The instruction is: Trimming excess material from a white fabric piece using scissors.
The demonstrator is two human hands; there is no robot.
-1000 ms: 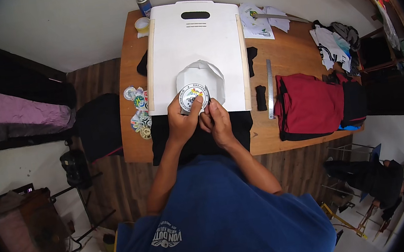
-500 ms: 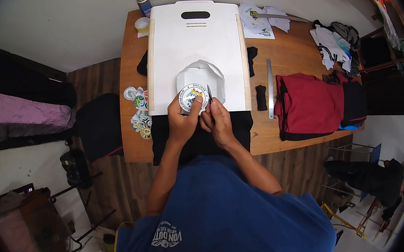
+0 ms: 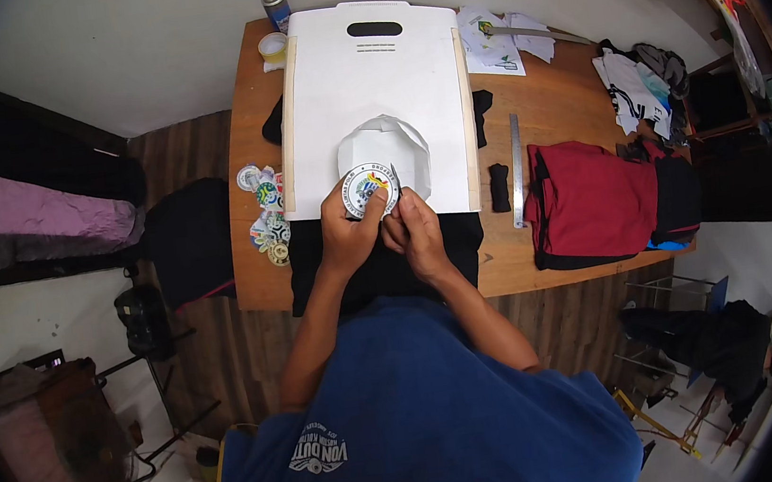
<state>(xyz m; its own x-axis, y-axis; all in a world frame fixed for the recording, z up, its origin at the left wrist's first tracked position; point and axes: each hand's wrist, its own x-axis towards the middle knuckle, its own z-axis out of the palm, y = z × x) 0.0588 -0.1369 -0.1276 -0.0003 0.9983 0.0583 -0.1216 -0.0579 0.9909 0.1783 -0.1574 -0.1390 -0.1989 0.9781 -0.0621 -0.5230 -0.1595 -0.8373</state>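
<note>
Between the thumb and fingers of my left hand [image 3: 347, 236] is a round white emblem [image 3: 361, 188] with dark lettering round its rim and a coloured design. My right hand [image 3: 419, 237] pinches a thin dark pointed tool [image 3: 399, 192] at the emblem's right edge; most of it is hidden by the fingers. Both hands are over the near end of a white board [image 3: 377, 80] with a handle slot. Beneath the emblem a piece of creased white paper [image 3: 406, 148] lies on the board. Black cloth [image 3: 389, 264] shows below the board's near edge.
Several round emblems [image 3: 269, 197] lie left of the board on the wooden table [image 3: 562, 116]. To the right are a steel ruler [image 3: 517, 169], a small black bundle [image 3: 499, 188] and folded red cloth [image 3: 591, 203]. A spray can [image 3: 276, 10] and a tape roll [image 3: 273, 47] stand at the far left.
The emblem has turned slightly in my left hand. The dark tool, which stuck up above my right fingers, now shows far less beside the emblem's edge.
</note>
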